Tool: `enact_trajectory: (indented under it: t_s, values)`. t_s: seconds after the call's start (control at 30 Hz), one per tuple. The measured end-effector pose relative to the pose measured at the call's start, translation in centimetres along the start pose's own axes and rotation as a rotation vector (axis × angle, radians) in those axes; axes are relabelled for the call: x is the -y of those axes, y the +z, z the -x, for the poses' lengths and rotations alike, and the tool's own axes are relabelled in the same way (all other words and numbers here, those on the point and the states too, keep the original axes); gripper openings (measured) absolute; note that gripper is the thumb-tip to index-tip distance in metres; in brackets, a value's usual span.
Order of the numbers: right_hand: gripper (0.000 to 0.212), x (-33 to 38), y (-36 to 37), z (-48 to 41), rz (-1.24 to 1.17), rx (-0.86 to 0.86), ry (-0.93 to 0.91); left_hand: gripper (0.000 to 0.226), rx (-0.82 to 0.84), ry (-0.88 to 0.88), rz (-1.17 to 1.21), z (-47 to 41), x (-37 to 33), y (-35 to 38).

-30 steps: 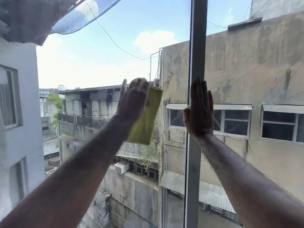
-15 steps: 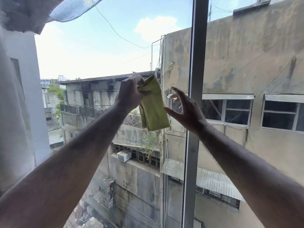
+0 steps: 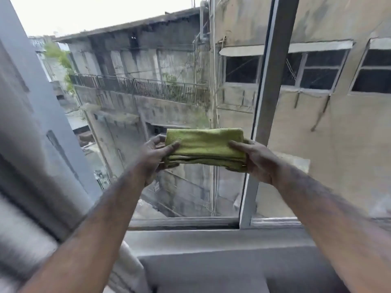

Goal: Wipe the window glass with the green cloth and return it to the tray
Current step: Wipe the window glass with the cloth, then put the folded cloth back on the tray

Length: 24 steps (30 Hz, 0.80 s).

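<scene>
With green cloth [image 3: 204, 144] folded flat, off window glass [image 3: 179, 92], left hand [image 3: 157, 155] and right hand [image 3: 257, 160] fingers pinch its ends. Wiping looks finished; tray out of view, return pending.

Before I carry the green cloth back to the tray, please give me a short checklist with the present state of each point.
1. Cloth held: ok. The left hand and the right hand each pinch one end of the green cloth.
2. Cloth folded flat: ok, in layers.
3. Cloth off the window glass: ok, it is held in the air.
4. Tray located: cannot tell, none in view.
5. Glass clean: cannot tell, the picture is blurred.
</scene>
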State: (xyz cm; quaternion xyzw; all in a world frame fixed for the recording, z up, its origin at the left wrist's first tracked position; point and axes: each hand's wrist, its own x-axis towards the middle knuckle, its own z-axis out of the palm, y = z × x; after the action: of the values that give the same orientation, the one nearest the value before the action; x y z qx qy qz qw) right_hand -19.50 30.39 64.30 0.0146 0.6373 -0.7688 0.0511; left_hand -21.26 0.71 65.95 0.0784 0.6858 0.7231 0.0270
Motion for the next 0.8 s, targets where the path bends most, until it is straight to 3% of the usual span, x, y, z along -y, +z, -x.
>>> enact_trajectory:
  t_s: [0.2, 0.43, 0.63, 0.8]
  values:
    - [0.014, -17.8, -2.7, 2.2, 0.003, -0.118, 0.266, 0.025, -0.003, -0.302, 0.01, 4.4, 18.5, -1.5]
    - [0.025, -38.8, -6.7, 8.0, 0.082, -0.146, 0.65, 0.026, 0.03, -0.651, -0.149, 12.6, 38.9, -2.4]
    - [0.026, -54.6, -7.9, 15.7, 0.323, -0.163, 0.894, 0.025, 0.147, -0.916, -0.31, 22.2, 53.9, -2.1]
    - [0.036, -64.2, -8.3, 19.6, 0.603, -0.162, 0.92, 0.025, 0.136, -0.994, -0.467, 27.7, 62.6, -1.1]
